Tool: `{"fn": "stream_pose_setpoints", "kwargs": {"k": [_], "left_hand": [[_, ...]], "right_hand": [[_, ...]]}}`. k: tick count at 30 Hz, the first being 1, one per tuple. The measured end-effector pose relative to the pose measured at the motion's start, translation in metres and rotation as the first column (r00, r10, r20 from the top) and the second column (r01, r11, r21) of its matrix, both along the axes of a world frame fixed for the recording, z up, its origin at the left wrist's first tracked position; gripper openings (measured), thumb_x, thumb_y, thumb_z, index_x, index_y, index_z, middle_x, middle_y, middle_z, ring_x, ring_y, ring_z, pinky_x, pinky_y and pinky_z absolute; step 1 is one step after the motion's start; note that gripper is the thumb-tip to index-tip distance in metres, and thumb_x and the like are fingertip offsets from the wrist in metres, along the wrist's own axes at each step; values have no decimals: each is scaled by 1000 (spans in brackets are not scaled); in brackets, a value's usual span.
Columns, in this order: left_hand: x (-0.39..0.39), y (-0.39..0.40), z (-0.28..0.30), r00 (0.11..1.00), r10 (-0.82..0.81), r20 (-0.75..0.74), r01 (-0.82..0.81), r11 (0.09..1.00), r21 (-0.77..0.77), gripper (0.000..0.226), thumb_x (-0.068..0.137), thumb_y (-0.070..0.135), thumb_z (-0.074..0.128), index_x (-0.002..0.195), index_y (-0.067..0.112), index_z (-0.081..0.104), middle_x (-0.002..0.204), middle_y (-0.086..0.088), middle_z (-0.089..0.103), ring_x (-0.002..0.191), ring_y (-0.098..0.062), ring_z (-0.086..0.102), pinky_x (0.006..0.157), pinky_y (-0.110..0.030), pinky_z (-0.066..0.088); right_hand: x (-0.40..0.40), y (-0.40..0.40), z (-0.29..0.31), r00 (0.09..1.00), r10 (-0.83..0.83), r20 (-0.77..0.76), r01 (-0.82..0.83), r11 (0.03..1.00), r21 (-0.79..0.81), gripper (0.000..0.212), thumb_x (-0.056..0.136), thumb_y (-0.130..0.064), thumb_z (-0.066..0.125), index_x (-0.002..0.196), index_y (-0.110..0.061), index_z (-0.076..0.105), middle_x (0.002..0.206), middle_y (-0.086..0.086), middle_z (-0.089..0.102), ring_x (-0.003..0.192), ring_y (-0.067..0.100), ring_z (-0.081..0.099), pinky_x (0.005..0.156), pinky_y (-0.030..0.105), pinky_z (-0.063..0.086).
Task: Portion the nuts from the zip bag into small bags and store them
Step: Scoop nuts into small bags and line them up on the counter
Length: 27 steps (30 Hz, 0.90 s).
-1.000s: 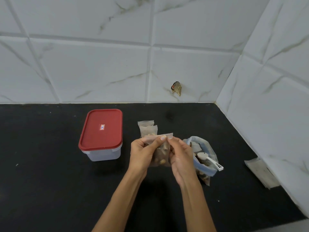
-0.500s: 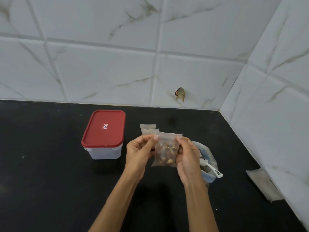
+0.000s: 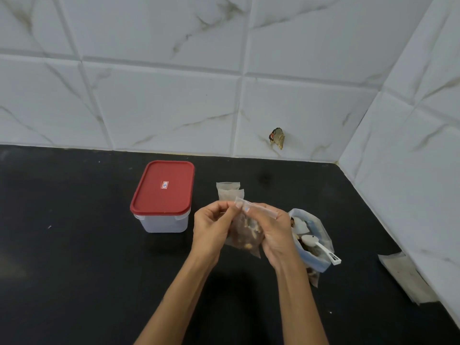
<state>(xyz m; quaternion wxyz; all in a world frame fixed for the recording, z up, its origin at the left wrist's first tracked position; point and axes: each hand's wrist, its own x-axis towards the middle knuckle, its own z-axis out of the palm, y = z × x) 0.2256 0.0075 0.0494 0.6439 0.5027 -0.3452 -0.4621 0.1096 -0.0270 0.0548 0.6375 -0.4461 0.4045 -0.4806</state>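
A small clear bag of nuts (image 3: 245, 235) hangs above the black counter between both hands. My left hand (image 3: 211, 226) pinches its top strip at the left end. My right hand (image 3: 275, 232) pinches the same strip further right, with the strip sticking out past its fingers. Behind the hands lie two more small bags (image 3: 229, 191), flat on the counter. To the right stands the large zip bag (image 3: 316, 242), open, with nuts inside and a white scoop (image 3: 319, 246) resting in its mouth.
A clear box with a red lid (image 3: 163, 192) stands shut to the left of the hands. Flat empty bags (image 3: 408, 275) lie by the right wall. Tiled walls close the back and right side of the counter (image 3: 74, 257).
The small bag was turned flat toward me half a second ago; now both hands have drawn closer along its top strip, which tilts down to the right.
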Motion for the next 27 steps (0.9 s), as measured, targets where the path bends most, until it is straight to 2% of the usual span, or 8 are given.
{"fn": "stream_pose_setpoints", "kwargs": {"k": [8,12,14,16,18,22,25,27], "left_hand": [[2,-1,-3,996,32,82,-30,999,-21,10,86,17,66,77,16,71,81,-4,73,84,-22,70,81,-42,56],[2,-3,-4,998,28,57,-27,1000,-4,8,84,18,67,77,15,70,77,-1,72,79,-16,69,76,-36,55],[3,-3,-3,999,16,38,-17,1000,12,12,74,28,72,77,16,70,76,1,72,79,-15,69,76,-36,56],[5,-4,-4,999,11,31,-11,1000,8,19,70,32,71,79,15,69,75,1,72,77,-14,69,75,-34,57],[7,-5,-6,998,35,46,-36,999,5,13,79,25,70,81,13,69,75,2,73,76,-13,69,74,-32,57],[9,-7,-11,995,80,52,-81,997,19,9,86,18,67,81,10,67,73,3,71,74,-13,67,66,-27,57],[9,-6,-13,990,112,87,-114,993,21,10,88,15,65,79,11,66,70,5,69,72,-9,67,68,-25,55],[9,-6,-15,986,135,102,-139,990,30,11,88,16,65,78,11,66,70,5,69,72,-9,67,68,-24,55]], "right_hand": [[6,-3,2,999,6,-51,-5,1000,5,9,78,-10,71,83,-2,72,83,19,71,83,27,70,71,37,57],[4,-4,4,998,46,-30,-46,999,-12,5,80,-7,69,77,-7,72,75,11,71,77,19,70,64,28,55],[5,-5,3,998,51,-44,-51,999,-18,7,78,-11,71,80,-5,72,75,8,71,77,18,70,63,25,53],[5,-7,0,998,41,-48,-40,999,13,18,71,-18,76,82,-5,72,78,10,71,81,20,69,66,29,54],[5,-8,-1,998,48,-39,-45,997,55,26,63,-25,78,80,-6,73,83,14,72,84,24,69,74,37,56],[5,-11,-7,997,79,2,-79,994,78,4,78,-7,70,76,-5,72,80,16,70,81,25,66,76,38,54],[6,-15,-10,992,65,-107,-63,998,26,12,81,-4,67,71,-7,73,87,15,69,89,24,66,81,38,54],[3,-18,-12,976,64,-208,-76,996,-48,12,81,-5,68,71,-8,73,85,14,69,85,20,67,78,34,55]]}}
